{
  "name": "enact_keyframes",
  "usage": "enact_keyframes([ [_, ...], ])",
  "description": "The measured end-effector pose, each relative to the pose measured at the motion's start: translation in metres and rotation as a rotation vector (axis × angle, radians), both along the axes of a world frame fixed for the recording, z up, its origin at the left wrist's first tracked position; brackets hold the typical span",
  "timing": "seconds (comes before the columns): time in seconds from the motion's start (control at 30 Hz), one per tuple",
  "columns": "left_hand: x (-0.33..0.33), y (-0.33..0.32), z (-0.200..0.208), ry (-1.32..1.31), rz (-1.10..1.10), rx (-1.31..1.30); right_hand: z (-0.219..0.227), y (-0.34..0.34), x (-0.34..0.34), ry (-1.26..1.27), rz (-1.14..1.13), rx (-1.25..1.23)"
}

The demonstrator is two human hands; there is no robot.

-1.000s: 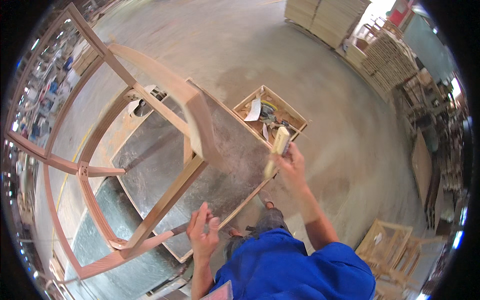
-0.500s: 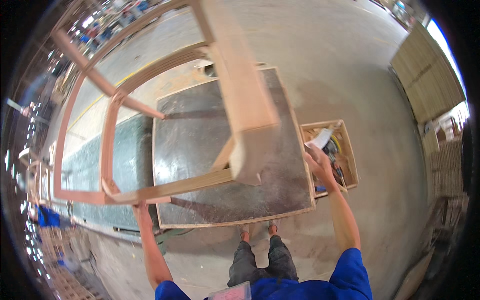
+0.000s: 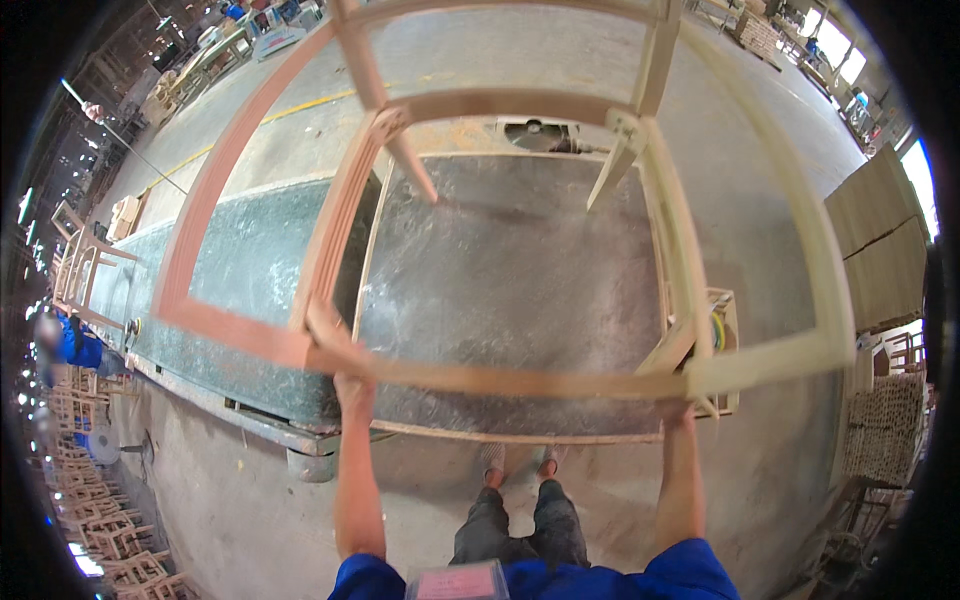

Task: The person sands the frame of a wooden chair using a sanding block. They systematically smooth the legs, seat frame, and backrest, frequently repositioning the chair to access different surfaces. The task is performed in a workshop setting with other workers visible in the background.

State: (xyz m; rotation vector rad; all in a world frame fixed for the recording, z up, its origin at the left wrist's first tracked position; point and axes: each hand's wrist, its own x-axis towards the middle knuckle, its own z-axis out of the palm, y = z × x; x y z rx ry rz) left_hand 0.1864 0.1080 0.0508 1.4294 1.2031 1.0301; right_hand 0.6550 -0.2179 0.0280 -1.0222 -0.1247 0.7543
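A bare wooden armchair frame [image 3: 520,381] is held up over a dark-topped worktable [image 3: 510,275]. Its front rail runs crosswise nearest me, with the two arm loops out to either side and the back at the far end. My left hand [image 3: 355,388] grips the frame from below at the front left corner. At the front right corner, my right hand [image 3: 676,408] is closed on the wood from underneath, its fingers mostly hidden by the rail. The frame's near parts are slightly smeared by motion.
A wooden tool box [image 3: 728,320] stands at the table's right side, partly behind the frame. Left of the table is a long green-topped bench [image 3: 235,250]. A round-bladed tool [image 3: 535,132] lies beyond the far edge. Stacked boards [image 3: 880,240] stand at the right.
My right hand has left the tool box, where it held a white slip, and now grips the chair frame's right corner. The frame has turned from tilted to level and squared over the table.
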Motion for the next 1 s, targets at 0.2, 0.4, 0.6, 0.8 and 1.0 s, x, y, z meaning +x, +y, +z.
enact_keyframes([
  [0.2, 0.062, 0.024, 0.016, -0.031, -0.047, -0.116, 0.016, 0.039, 0.047, 0.075, -0.112, 0.099],
  [0.4, 0.003, 0.072, 0.035, -0.101, -0.447, -0.215, 0.081, 0.042, 0.078, -0.535, -0.048, -0.276],
  [0.6, 0.042, 0.171, 0.169, -0.052, -0.421, 0.259, 0.239, 0.139, 0.099, -1.216, 0.086, -0.431],
  [0.8, 0.089, 0.164, 0.206, 0.537, -0.478, 0.639, 0.259, 0.164, 0.097, -1.526, 0.273, -0.680],
  [1.0, 0.100, 0.140, 0.211, 0.442, -0.449, 0.437, 0.239, 0.157, 0.083, -1.521, 0.145, -0.657],
])
